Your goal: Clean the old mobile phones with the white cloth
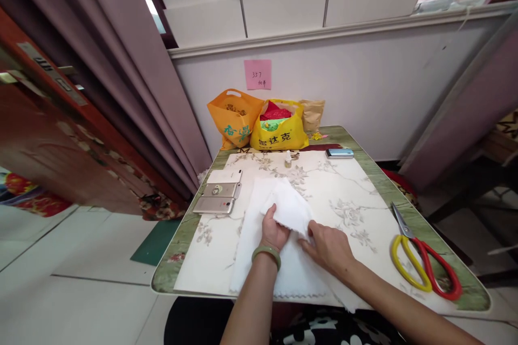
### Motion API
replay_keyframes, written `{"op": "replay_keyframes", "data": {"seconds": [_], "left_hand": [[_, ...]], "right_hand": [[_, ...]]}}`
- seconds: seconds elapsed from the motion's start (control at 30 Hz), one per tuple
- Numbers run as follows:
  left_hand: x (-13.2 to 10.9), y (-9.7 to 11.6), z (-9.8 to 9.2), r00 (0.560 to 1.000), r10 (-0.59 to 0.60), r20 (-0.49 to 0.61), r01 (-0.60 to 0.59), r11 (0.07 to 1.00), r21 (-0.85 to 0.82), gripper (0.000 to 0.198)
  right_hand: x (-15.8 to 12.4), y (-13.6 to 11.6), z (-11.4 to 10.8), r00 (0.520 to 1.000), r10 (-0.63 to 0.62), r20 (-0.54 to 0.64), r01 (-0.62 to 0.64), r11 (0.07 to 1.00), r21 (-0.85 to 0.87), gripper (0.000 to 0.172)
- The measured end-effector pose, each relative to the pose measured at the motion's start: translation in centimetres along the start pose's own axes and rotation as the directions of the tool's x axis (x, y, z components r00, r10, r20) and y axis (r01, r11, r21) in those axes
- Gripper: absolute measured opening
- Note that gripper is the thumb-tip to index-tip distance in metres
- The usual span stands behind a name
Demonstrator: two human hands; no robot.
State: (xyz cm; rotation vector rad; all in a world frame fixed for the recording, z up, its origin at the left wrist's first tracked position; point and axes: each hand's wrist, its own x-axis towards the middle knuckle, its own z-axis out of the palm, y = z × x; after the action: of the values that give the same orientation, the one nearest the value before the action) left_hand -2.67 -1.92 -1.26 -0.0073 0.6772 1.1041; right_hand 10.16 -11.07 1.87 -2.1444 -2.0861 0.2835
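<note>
A small piece of white cloth (289, 202) is held up between my two hands, above a larger white cloth (259, 259) lying on the table. My left hand (275, 230), with a green bangle at the wrist, supports it from beneath; the thumb presses on its upper side and the other fingers are hidden under it. My right hand (327, 245) pinches its right edge between thumb and fingers. The lower cloth has a zigzag-cut front edge, and part of it hangs over the table's front rim.
Scissors (423, 264) with yellow and red handles lie at the right. Three phones (218, 191) rest at the left; a small bottle (287, 160) and a blue-grey case (339, 153) stand farther back. Orange (234, 113) and yellow (279, 137) bags line the wall.
</note>
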Motion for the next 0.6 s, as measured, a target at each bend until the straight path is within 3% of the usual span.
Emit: {"op": "replay_keyframes", "data": {"seconds": [0.1,0.2,0.33,0.53,0.6], "left_hand": [[0.0,-0.1,-0.1,1.000,0.014,0.021,-0.013,1.000,-0.012,0.037],[0.2,-0.1,-0.3,1.000,0.005,0.027,-0.005,1.000,-0.008,0.035],[0.4,-0.1,-0.6,0.999,-0.002,0.035,0.002,1.000,0.013,0.033],[-0.2,0.0,-0.7,0.998,-0.022,0.064,0.022,1.000,0.000,0.046],[-0.4,0.0,-0.6,0.995,-0.016,0.094,0.016,1.000,-0.002,0.049]], "right_hand": [[0.4,-0.1,-0.5,1.000,-0.011,0.021,0.011,1.000,0.022,0.007],[0.2,0.8,-1.5,1.000,-0.005,-0.002,0.005,1.000,0.030,0.003],[-0.6,1.7,-3.0,0.995,-0.079,-0.058,0.077,0.997,-0.025,0.012],[-1.9,0.9,-5.3,0.956,-0.290,0.047,0.290,0.957,0.004,0.016],[-1.2,0.9,-6.0,0.953,-0.297,0.056,0.296,0.955,0.022,0.024]]}}
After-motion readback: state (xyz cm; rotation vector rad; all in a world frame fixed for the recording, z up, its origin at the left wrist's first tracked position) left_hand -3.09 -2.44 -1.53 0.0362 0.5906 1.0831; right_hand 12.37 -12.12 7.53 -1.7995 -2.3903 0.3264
